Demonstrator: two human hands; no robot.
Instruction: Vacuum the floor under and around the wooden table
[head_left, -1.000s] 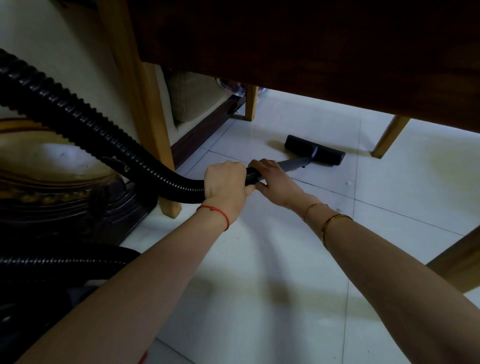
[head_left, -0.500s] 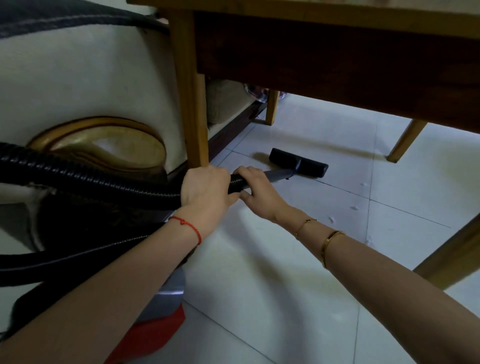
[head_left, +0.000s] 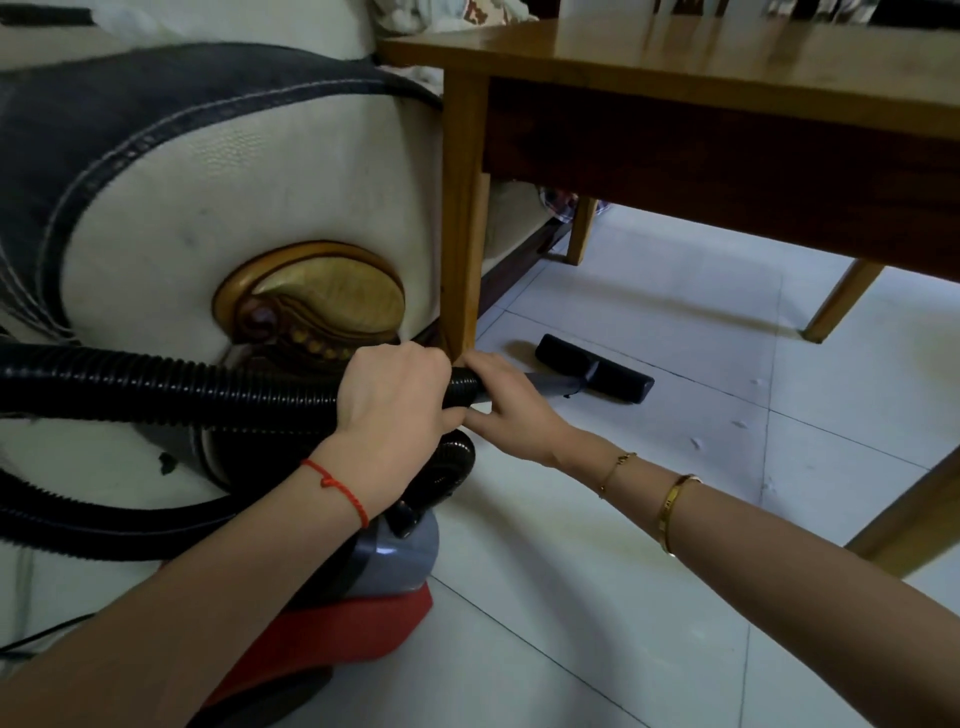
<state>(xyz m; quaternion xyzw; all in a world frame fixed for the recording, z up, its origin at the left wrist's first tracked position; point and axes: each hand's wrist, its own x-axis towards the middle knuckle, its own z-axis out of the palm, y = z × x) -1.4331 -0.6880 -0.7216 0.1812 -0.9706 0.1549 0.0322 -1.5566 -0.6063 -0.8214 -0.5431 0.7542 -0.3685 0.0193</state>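
Under the table (head_left: 727, 171), nozzle (head_left: 595, 375) drawn nearer (both hands gripping).

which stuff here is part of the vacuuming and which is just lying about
In the job:
- left hand and right hand, both gripping the hose
- floor head on the tiles, under the table
- vacuum body
- white specks on the floor

Just there:
- sofa
- dark cloth over its arm
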